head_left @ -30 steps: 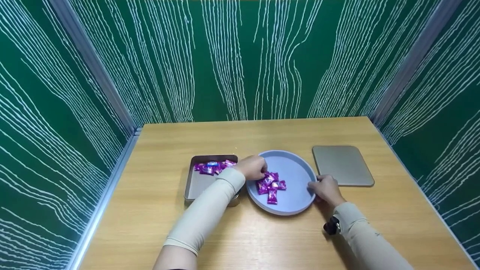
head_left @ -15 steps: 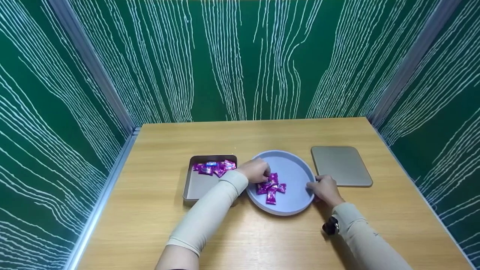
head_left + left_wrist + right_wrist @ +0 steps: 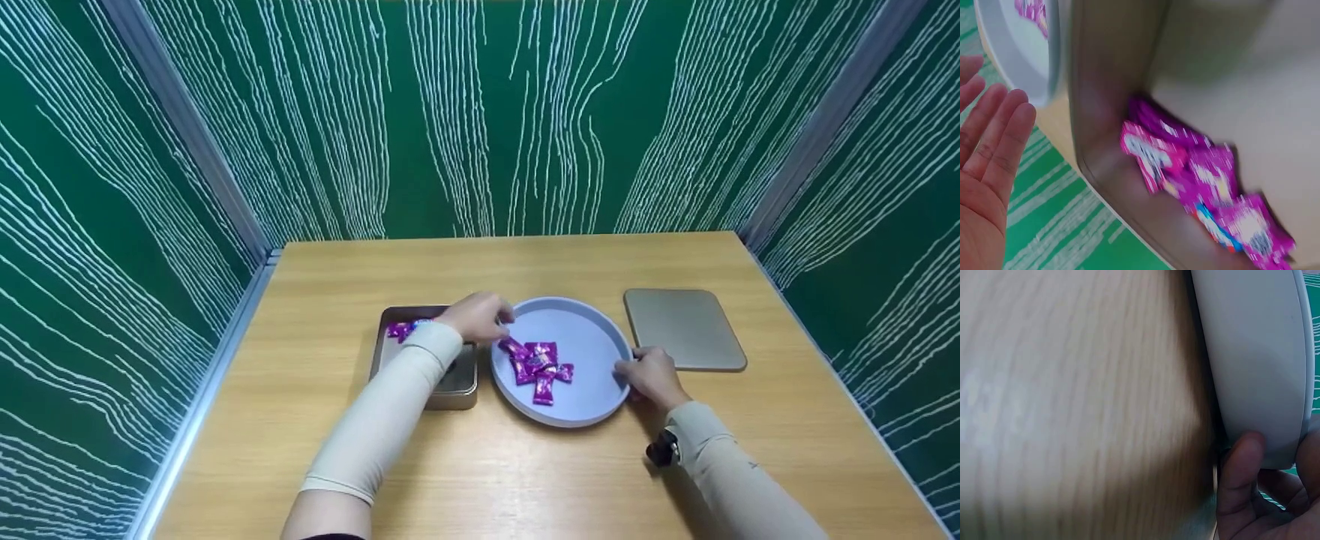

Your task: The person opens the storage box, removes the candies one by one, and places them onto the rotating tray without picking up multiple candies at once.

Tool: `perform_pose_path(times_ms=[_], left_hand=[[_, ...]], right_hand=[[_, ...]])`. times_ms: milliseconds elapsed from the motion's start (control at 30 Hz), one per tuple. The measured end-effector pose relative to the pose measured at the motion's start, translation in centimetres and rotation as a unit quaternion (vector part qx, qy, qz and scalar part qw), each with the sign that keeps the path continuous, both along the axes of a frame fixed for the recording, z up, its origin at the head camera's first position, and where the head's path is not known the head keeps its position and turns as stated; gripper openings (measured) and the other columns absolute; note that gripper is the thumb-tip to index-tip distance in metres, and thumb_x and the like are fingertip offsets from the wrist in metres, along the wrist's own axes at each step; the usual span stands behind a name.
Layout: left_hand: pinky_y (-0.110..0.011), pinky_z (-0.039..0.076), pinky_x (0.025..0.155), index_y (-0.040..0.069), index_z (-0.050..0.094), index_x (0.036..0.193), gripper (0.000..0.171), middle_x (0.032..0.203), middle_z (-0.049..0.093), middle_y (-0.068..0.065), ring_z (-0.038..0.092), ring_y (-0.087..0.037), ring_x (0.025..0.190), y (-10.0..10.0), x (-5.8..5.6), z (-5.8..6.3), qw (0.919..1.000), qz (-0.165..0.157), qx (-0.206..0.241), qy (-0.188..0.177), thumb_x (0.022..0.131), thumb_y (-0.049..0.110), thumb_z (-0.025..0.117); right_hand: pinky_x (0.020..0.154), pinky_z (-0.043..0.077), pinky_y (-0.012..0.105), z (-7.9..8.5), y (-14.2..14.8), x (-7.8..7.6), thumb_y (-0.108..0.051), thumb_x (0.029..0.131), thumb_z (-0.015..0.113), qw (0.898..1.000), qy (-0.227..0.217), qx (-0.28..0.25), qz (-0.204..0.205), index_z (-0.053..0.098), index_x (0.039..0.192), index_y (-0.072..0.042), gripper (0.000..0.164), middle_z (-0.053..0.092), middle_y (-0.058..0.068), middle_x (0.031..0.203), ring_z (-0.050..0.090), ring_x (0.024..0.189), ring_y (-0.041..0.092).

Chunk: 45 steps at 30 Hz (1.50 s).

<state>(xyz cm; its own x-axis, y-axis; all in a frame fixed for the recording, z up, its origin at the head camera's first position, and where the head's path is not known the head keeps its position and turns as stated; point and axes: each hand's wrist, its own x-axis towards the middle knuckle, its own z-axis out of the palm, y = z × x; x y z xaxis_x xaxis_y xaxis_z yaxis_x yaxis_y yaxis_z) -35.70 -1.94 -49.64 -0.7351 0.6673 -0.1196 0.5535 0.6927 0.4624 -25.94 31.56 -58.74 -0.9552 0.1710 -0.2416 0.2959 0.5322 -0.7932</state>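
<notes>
Between the square tin (image 3: 461, 400) and the round plate (image 3: 589, 330), at the plate's left rim: left hand (image 3: 480, 316), palm bare in the left wrist view, fingers straight and holding nothing. Right hand (image 3: 654, 376) pinches the opposite rim.

Key relation: tin candies (image 3: 1207, 174) lie left of the left hand's fingers, beneath its wrist, heaped against the tin wall; left hand much the nearer. Axes mixed; a blue-wrapped one (image 3: 1216, 228) runs slantwise in the left wrist view. Forearm hides part of the heap from the head view.

Plate candies (image 3: 541, 367) sit in a cluster left of the plate's centre. Slanted candy (image 3: 513, 346) at its upper left lies just below the left fingertips, long axis aimed up-left toward them; contact cannot be told.

Versus half a second ago: left hand has shifted left from over the cluster; slanted candy now shows uncovered; forearm covers more of the tin heap. Right hand unchanged.
</notes>
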Motion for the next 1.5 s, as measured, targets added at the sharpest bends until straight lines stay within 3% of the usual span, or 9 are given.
perform_pose_path(times_ms=[167,333,533,700,900,1000,1133,1300,1500], left_hand=[[-0.045,0.059,0.104,0.004,0.08,0.121,0.028,0.119,0.081,-0.015,0.074,-0.031,0.11,-3.4,-0.4,0.6,0.9995,0.028,0.015,-0.002,0.096,0.016,0.077],[-0.048,0.058,0.104,0.004,0.08,0.117,0.026,0.116,0.08,-0.016,0.073,-0.031,0.108,-6.4,-0.6,0.4,0.9987,0.049,0.002,-0.01,0.093,0.014,0.079],[-0.047,0.059,0.101,0.005,0.082,0.115,0.025,0.113,0.081,-0.014,0.071,-0.028,0.102,-8.8,-0.9,-0.6,0.9972,0.064,-0.034,-0.021,0.091,0.012,0.084],[-0.045,0.059,0.091,0.007,0.083,0.107,0.023,0.104,0.081,-0.009,0.066,-0.022,0.088,-9.4,-1.1,-1.3,0.9962,0.052,-0.07,-0.007,0.085,0.012,0.088],[-0.042,0.056,0.085,0.01,0.082,0.103,0.019,0.094,0.075,-0.002,0.059,-0.019,0.084,-9.5,-1.1,-2.2,0.9938,0.055,-0.097,-0.003,0.084,0.01,0.088],[-0.038,0.048,0.072,0.012,0.076,0.087,0.012,0.082,0.062,0.003,0.052,-0.017,0.079,-9.6,-1.2,-2.8,0.9922,0.056,-0.111,0.007,0.081,0.006,0.085],[-0.036,0.036,0.061,0.016,0.064,0.072,0.023,0.071,0.048,0.005,0.045,-0.017,0.071,-9.8,-1.6,-3.7,0.9909,0.059,-0.121,0.007,0.079,0.003,0.081],[-0.035,0.04,0.065,0.011,0.075,0.081,0.014,0.072,0.056,0.005,0.049,-0.019,0.075,-9.5,-2.0,-4.4,0.9911,0.048,-0.124,0.01,0.08,0.0,0.083],[-0.038,0.053,0.071,0.011,0.082,0.088,0.019,0.084,0.074,0.0,0.056,-0.018,0.077,-9.5,-1.8,-4.8,0.991,0.033,-0.129,0.016,0.079,-0.006,0.082]], right_hand=[[0.044,0.056,0.029,-0.1,-0.2,0.1,-0.009,0.093,0.064,1.0,0.0,0.004,-0.002,0.063,0.134,0.019,0.05,0.072,0.013,0.076,0.061,0.045,0.012],[0.046,0.056,0.029,0.1,-0.3,0.1,-0.009,0.092,0.065,1.0,-0.011,0.008,-0.009,0.065,0.133,0.017,0.048,0.074,0.017,0.082,0.061,0.048,0.013],[0.046,0.055,0.029,0.2,-0.2,0.0,-0.01,0.094,0.064,1.0,-0.019,0.004,-0.006,0.063,0.136,0.017,0.05,0.074,0.016,0.082,0.061,0.049,0.014],[0.046,0.055,0.028,0.2,-0.1,-0.1,-0.01,0.094,0.065,1.0,-0.019,0.005,-0.005,0.063,0.136,0.017,0.049,0.074,0.017,0.082,0.061,0.049,0.014],[0.046,0.056,0.029,0.1,-0.2,0.0,-0.01,0.094,0.066,1.0,-0.014,0.004,-0.01,0.063,0.136,0.018,0.05,0.075,0.023,0.089,0.062,0.049,0.014],[0.045,0.056,0.029,0.1,-0.3,0.1,-0.01,0.092,0.066,1.0,-0.001,0.009,-0.013,0.068,0.125,0.017,0.043,0.075,0.019,0.082,0.062,0.048,0.012],[0.044,0.055,0.029,0.1,-0.4,0.3,-0.009,0.091,0.066,1.0,0.016,0.017,-0.01,0.072,0.11,0.014,0.031,0.072,0.01,0.068,0.062,0.046,0.012],[0.047,0.056,0.028,0.3,-0.2,0.3,-0.009,0.093,0.065,1.0,-0.003,0.013,-0.009,0.07,0.118,0.014,0.034,0.072,0.011,0.075,0.063,0.052,0.014],[0.048,0.057,0.029,0.2,-0.2,0.1,-0.009,0.094,0.065,1.0,-0.017,0.005,-0.007,0.065,0.13,0.018,0.045,0.074,0.018,0.081,0.063,0.05,0.014]])
